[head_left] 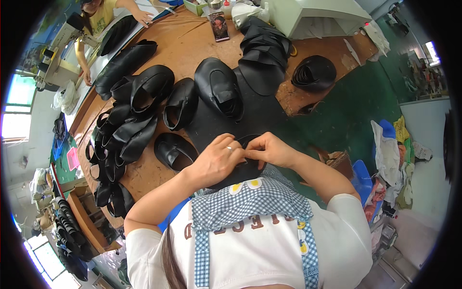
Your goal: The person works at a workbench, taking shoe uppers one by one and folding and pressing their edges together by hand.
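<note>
Close to my body, both hands work on a black leather shoe upper (237,176), partly hidden by my fingers and wrists. My left hand (217,158), with a ring on one finger, is closed on its left side. The fingers of my right hand (272,150) pinch its edge close to the left fingertips. Beyond them lies a black mat (257,111). A stack of black shoe uppers (217,84) rests at its far side, and a single upper (175,151) lies left of my left hand.
Piles of black uppers (137,127) cover the left of the brown table (185,45). More stacked black pieces (263,53) and a nested stack (315,72) lie farther back. A phone (219,26) stands at the back. Another person (103,17) reaches in beside a sewing machine (65,41).
</note>
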### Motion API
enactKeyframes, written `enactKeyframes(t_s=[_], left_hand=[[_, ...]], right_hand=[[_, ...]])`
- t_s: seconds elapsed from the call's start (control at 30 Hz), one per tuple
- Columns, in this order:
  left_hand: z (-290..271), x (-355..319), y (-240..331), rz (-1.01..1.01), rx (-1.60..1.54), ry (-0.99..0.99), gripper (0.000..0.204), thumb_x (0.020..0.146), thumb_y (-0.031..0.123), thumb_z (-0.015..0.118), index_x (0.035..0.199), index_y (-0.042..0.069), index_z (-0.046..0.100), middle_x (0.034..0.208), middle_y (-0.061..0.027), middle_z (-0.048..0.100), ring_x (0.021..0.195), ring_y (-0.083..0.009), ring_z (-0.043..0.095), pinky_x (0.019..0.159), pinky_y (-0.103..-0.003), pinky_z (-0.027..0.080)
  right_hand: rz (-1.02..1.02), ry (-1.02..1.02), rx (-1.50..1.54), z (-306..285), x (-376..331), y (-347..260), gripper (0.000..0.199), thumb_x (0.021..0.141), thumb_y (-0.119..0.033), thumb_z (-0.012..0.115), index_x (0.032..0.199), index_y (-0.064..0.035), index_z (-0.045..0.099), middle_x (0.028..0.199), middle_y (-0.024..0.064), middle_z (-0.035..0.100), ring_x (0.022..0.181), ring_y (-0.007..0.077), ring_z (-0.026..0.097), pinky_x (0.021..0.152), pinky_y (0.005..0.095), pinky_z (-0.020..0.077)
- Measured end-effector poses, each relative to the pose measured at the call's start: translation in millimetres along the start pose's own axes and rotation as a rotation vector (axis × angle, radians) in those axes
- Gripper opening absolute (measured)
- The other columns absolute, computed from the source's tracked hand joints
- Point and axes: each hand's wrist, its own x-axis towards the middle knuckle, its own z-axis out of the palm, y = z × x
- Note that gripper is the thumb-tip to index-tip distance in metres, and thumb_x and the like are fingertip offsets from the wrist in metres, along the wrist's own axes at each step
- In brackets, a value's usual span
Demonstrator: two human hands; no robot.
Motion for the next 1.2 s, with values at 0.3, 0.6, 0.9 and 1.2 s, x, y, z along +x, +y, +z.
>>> enactKeyframes(t_s=[0.3, 0.6, 0.9, 1.2], left_hand=[[-5, 26, -9, 0.105, 0.041, -0.156, 0.028, 0.078, 0.016, 0.069, 0.100, 0.000, 0.065, 0.115, -0.0136, 0.061, 0.120, -0.0292, 0.052, 0.111, -0.049, 0.034], [37, -22, -54, -0.637, 0.153, 0.170, 0.042, 0.078, 0.008, 0.072, 0.117, 0.003, 0.059, 0.133, -0.0152, 0.050, 0.129, -0.0349, 0.044, 0.108, -0.047, 0.037], [54, -80, -154, -1.132, 0.407, 0.464, 0.029, 0.081, 0.014, 0.069, 0.105, -0.002, 0.061, 0.111, -0.0198, 0.061, 0.109, -0.0388, 0.054, 0.096, -0.043, 0.044], [62, -90, -216, -1.454, 0.071, 0.059, 0.039, 0.083, 0.034, 0.070, 0.092, -0.004, 0.069, 0.101, -0.0249, 0.068, 0.099, -0.0395, 0.065, 0.086, -0.046, 0.052]], right_hand=[[-0.143, 0.338, -0.049, -10, -12, 16, 0.011, 0.090, -0.007, 0.064, 0.087, 0.0019, 0.069, 0.074, 0.0031, 0.067, 0.058, 0.0046, 0.057, 0.052, 0.0212, 0.0468], [-0.308, 0.552, -0.899, -18, 137, 126, 0.015, 0.084, -0.012, 0.063, 0.088, 0.0012, 0.057, 0.072, 0.0217, 0.064, 0.067, 0.0413, 0.064, 0.062, 0.0506, 0.0509], [-0.413, 0.622, -0.839, -67, 217, 72, 0.022, 0.082, -0.010, 0.056, 0.099, 0.0042, 0.057, 0.083, 0.0271, 0.064, 0.080, 0.0464, 0.062, 0.073, 0.0532, 0.0490], [-0.423, 0.369, -1.217, -37, 157, 50, 0.039, 0.081, -0.017, 0.070, 0.109, 0.0032, 0.053, 0.107, 0.0191, 0.056, 0.104, 0.0325, 0.057, 0.075, 0.0430, 0.0532]])
